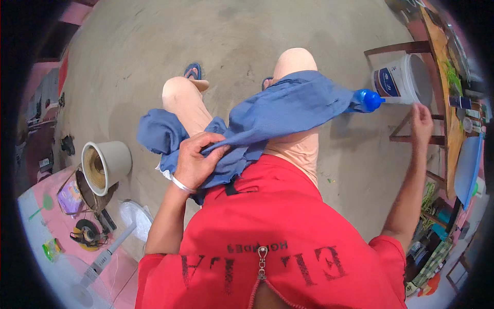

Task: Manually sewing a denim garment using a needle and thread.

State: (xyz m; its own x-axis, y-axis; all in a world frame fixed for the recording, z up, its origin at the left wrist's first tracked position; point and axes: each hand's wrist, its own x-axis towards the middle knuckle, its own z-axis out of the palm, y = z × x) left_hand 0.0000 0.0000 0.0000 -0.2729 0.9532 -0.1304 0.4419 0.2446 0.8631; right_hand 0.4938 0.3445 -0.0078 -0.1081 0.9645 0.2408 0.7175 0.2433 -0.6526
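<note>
A: Where is the work lying?

B: The blue cloth [288, 108] is lying across the seated person's lap, over peach-coloured trousers [181, 96]. One bunched part is resting by the left thigh; a longer stretch is running across the right thigh and out to the right.

A: Condition of the left hand?

B: The left hand [197, 160] is gripping. Its thumb and fingers are pinching a fold of the cloth between them, over the left side of the lap. A silvery bangle [181, 186] is circling that wrist.

A: And the right?

B: The right hand [422, 122] is standing well apart from the lap, at the end of an outstretched arm. Its fingers are curling inward, tips bunching near one another. At this size I cannot make out how far they are parting, or whether they are holding anything thin.

A: What is it nearest?

B: A white bucket [399, 80] is showing just beyond the fingertips; contact I am not able to confirm. A glossy blue object [369, 100] is showing at the cloth's right end. A wooden table [446, 103] is standing farther right.

A: Left side?

B: A pale bin [116, 160] is standing on the floor [139, 67].
</note>
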